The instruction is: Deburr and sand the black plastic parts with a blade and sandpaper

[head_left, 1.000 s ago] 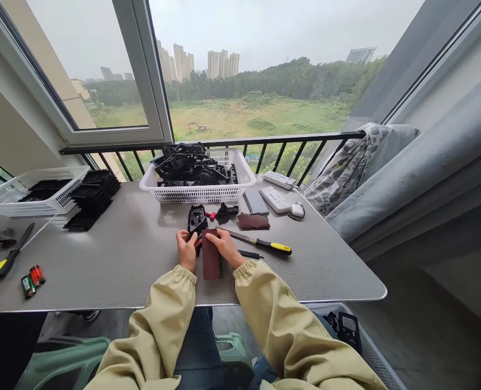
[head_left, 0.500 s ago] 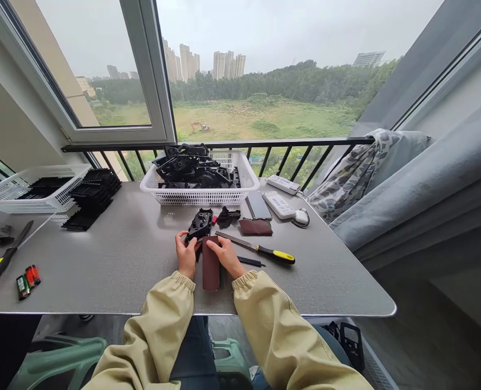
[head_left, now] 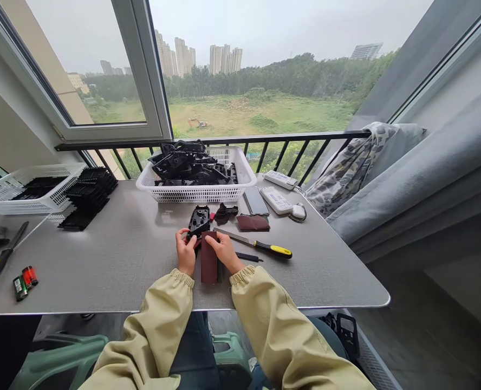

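Observation:
My left hand (head_left: 186,251) is closed on a black plastic part (head_left: 199,219), which points away from me above the table. A strip of dark red sandpaper (head_left: 209,262) hangs from my right hand (head_left: 225,250), pinched between thumb and fingers, its top end against the near end of the part. Right of my hands lie a file with a yellow and black handle (head_left: 273,248) and a thin black tool (head_left: 248,257). Beyond them are a folded piece of sandpaper (head_left: 252,222) and a crumpled dark cloth (head_left: 226,213).
A white basket (head_left: 195,194) heaped with black parts stands at the back. Stacked black parts (head_left: 86,197) and another basket (head_left: 33,205) are at left, nearer me batteries (head_left: 25,283) and a second file (head_left: 5,254). A phone (head_left: 255,201) and white power strips (head_left: 276,200) sit back right.
The whole view has shifted slightly. My hands keep nearly the same hold on the part and the sandpaper, and the strip's lower end sits a little higher.

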The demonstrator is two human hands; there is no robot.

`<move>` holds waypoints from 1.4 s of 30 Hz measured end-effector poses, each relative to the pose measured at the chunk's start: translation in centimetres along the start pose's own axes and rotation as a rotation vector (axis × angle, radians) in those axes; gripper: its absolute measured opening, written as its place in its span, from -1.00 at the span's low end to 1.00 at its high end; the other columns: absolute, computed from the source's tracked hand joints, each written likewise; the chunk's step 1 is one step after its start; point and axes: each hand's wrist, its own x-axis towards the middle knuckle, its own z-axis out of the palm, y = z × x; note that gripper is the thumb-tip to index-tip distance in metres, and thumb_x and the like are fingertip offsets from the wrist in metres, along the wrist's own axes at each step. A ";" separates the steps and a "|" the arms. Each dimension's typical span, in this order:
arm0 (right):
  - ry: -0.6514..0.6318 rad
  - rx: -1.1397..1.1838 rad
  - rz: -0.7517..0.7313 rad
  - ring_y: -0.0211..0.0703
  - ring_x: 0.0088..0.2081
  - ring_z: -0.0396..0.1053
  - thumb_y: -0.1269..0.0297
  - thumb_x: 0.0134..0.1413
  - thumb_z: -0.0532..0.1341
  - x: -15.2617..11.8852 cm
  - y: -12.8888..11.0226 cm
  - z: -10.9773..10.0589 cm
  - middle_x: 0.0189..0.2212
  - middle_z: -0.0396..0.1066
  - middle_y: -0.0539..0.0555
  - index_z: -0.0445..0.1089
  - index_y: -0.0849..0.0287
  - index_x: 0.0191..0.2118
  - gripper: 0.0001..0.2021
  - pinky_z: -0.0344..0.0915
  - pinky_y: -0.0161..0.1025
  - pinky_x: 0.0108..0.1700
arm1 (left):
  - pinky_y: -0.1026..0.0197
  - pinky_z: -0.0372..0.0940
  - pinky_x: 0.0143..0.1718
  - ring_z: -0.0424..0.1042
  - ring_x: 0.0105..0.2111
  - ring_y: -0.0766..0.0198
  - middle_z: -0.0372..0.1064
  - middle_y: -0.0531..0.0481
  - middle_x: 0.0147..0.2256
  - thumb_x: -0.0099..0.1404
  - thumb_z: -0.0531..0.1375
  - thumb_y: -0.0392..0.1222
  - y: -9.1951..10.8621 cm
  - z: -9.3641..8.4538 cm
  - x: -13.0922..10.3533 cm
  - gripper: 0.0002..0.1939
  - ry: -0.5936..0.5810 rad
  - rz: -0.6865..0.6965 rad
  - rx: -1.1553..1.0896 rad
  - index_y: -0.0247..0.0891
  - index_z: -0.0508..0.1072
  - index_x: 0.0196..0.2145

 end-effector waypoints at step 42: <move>-0.043 -0.152 -0.074 -0.21 -0.50 0.25 0.12 -0.06 0.18 -0.5 -0.2 -0.3 -0.57 0.35 -0.02 0.31 0.16 -0.55 -0.77 0.20 -0.29 -0.45 | 0.16 0.46 -0.31 0.47 -0.30 0.26 0.32 -0.13 -0.07 0.26 0.15 0.09 -0.3 -0.1 0.4 -0.58 0.134 0.267 0.182 -0.13 0.21 -0.02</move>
